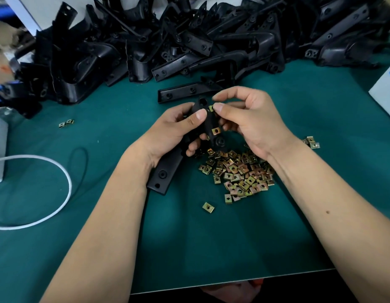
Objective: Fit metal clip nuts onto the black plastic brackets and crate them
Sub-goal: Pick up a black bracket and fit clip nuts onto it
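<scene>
My left hand (172, 130) grips a black bracket (168, 169); right hand (244, 119) pinches 1 clip nut (211, 108) onto it. Loose clip-nut pile (237, 171) beneath, bracket heap (168, 40) along the worktop's far edge.

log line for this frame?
step: fitting clip nut | left hand: holds bracket | right hand: pinches nut | one nut already on

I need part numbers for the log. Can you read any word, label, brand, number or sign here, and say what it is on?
None can be read.
Bracket held in the left hand: moulded holes only, no marking visible.
Clip nuts in the pile on the green mat: no legible stamps.
Brown item with orange mark at the left edge: too blurred to read.
</scene>
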Available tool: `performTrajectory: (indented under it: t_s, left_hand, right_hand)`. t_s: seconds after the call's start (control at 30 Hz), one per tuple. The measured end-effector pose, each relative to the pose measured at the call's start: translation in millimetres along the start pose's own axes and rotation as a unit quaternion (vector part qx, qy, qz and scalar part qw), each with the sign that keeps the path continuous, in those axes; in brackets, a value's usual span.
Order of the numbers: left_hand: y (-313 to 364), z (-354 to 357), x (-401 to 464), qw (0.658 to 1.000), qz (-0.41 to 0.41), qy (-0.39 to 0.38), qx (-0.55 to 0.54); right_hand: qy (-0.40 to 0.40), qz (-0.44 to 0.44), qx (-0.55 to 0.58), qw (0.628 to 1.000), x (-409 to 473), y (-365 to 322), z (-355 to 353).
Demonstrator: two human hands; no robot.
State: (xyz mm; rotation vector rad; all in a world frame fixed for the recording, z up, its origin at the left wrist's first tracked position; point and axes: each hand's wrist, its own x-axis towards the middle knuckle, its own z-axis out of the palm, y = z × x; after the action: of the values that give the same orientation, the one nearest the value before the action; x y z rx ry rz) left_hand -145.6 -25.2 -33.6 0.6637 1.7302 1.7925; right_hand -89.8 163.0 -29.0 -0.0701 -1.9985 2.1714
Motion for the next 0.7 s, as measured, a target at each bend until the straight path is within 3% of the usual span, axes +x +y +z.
performTrajectory:
  t_s: [0.27, 0.53, 0.7]
  left_hand:
    - [-1.3, 4.5, 1.2, 0.999, 0.014, 0.017, 0.044]
    - [-0.6, 4.1, -0.2, 0.999, 0.004, 0.042, -0.001]
    - [2.0, 1.5, 0.7, 1.0, -0.024, -0.001, -0.02]
  right_hand:
    - [-0.031, 0.001, -0.036, 0.999, 2.5, -4.3, -6.7]
    - [-0.031, 0.11, 0.025, 0.993, 1.2, -3.1, 0.2]
    - [-0.078, 0.064, -0.036, 0.994, 2.9, -5.6, -5.6]
